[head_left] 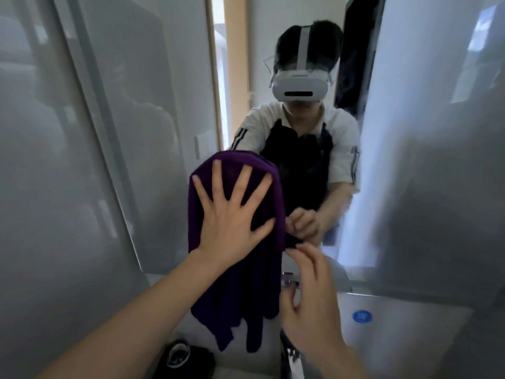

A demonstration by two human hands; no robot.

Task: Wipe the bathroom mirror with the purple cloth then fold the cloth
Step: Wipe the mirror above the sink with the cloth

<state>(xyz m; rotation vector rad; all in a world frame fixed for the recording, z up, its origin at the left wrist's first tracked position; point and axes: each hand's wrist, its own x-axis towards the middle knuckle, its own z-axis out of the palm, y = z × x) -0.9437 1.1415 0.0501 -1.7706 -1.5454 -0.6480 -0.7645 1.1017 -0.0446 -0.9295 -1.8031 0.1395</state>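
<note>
The purple cloth [240,283] hangs flat against the bathroom mirror [300,64], its lower end dangling in loose folds. My left hand [232,212] presses on its upper part with fingers spread wide and straight. My right hand [308,294] is at the cloth's right edge, thumb and fingertips pinching a small fold of it. The mirror reflects a person wearing a white headset, and the reflected hand holds the same fold.
Frosted grey panels stand on the left [82,160] and on the right [437,160] of the mirror. A chrome tap [289,280] shows below the cloth. A dark round object [177,354] lies at the bottom. A blue sticker [362,316] is at lower right.
</note>
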